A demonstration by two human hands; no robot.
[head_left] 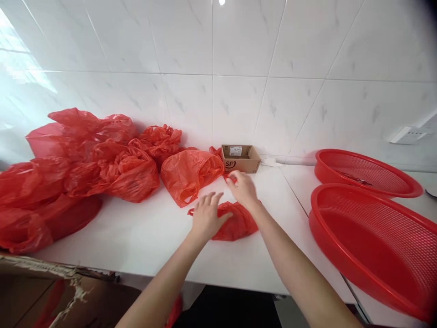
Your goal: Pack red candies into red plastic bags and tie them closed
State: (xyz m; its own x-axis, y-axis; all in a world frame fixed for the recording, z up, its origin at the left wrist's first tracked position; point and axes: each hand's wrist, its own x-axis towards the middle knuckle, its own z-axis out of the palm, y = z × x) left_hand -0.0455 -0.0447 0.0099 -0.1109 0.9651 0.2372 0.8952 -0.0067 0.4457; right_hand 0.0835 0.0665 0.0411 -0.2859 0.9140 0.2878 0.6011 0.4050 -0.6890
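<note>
A crumpled red plastic bag [235, 223] lies flat on the white counter [143, 237] in front of me. My left hand [205, 215] rests on its left part with the fingers spread and stretched out. My right hand [243, 187] is at the bag's far edge, its fingers curled and pinching a bit of red plastic just in front of a small open cardboard box [241, 158] that stands by the tiled wall.
A heap of puffed-up red plastic bags [85, 159] fills the counter's left and back. Two red mesh baskets [372, 241] sit at the right, one behind the other. A torn cardboard box [51, 291] is at the lower left. A wall socket [408, 135] is at right.
</note>
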